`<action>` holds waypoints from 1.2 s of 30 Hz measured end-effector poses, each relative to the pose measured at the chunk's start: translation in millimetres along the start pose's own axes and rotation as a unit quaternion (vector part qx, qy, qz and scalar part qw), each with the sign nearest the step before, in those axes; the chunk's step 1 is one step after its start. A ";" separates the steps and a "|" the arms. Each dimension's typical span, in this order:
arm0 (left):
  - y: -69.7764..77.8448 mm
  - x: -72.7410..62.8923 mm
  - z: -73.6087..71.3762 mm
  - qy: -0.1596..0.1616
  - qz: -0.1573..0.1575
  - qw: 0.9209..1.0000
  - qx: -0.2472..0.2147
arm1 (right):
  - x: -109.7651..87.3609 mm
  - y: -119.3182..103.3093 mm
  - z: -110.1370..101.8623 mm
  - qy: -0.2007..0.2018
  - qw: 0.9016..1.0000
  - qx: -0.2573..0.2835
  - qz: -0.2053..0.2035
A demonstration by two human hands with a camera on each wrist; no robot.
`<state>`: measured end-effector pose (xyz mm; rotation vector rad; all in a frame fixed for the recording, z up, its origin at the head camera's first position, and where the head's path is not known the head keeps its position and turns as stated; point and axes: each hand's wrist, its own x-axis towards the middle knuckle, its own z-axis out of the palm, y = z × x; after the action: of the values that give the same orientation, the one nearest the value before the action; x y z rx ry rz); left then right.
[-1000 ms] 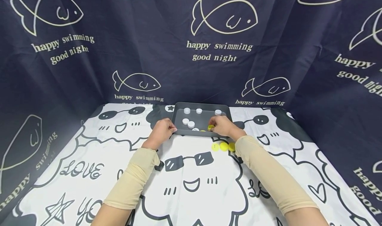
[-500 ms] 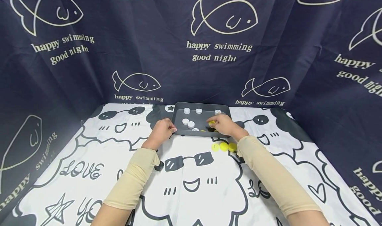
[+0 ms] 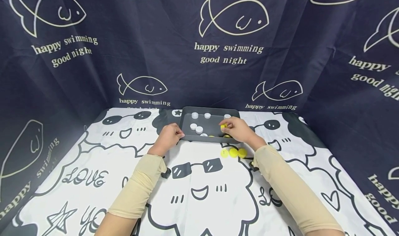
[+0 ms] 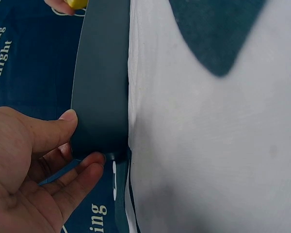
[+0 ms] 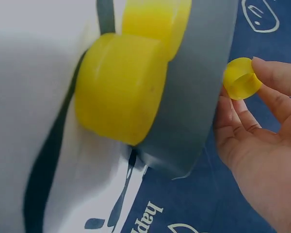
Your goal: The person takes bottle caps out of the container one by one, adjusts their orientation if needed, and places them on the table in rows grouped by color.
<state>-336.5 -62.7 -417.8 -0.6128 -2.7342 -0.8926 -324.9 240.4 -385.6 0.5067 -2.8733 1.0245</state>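
A dark grey tray (image 3: pixel 215 127) stands at the back of the table. My left hand (image 3: pixel 169 136) grips its front left corner; in the left wrist view the thumb lies on the rim and the fingertips touch the corner's underside. Above the tray's right part, my right hand (image 3: pixel 238 129) pinches a yellow bottle cap (image 5: pixel 242 78) between thumb and fingers; the cap's hollow side shows in the right wrist view. White caps (image 3: pixel 199 129) lie scattered inside the tray. Two more yellow caps (image 3: pixel 226 136) are partly hidden behind its front wall.
Three yellow caps (image 3: pixel 233 153) sit in a row on the printed white cloth (image 3: pixel 199 208), just in front of the tray's right side. A dark blue curtain (image 3: pixel 230 80) with fish drawings hangs close behind the tray.
My right hand has shifted slightly right with the pinched yellow cap, which has turned more on edge. A yellow cap by the tray's front wall has come into view. My left hand stays put.
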 end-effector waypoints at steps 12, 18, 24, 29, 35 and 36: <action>-3.3 -0.5 0.3 -0.001 0.001 1.000 0.003 | -32.4 2.6 -10.2 0.060 0.995 0.071 0.032; -3.9 -1.5 -0.6 0.000 0.001 1.000 0.003 | -53.6 2.6 -17.0 0.071 0.995 0.058 0.042; -4.7 -0.2 0.2 -0.002 0.001 1.000 0.004 | -70.4 5.2 -20.3 0.061 0.996 0.034 0.048; -5.7 0.9 1.3 -0.001 0.003 1.000 0.005 | -78.6 7.8 -21.0 0.033 0.998 0.024 0.038; -4.9 1.3 1.8 -0.001 0.008 1.000 0.003 | -83.6 11.0 -24.1 -0.039 0.999 0.004 0.026; -4.8 1.6 2.0 0.000 0.010 1.000 0.002 | -84.0 11.8 -24.5 -0.049 0.999 -0.001 0.020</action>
<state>-340.2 -64.5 -421.3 -0.6374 -2.7251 -0.8812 -250.9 288.4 -386.6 0.5149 -2.9816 1.0318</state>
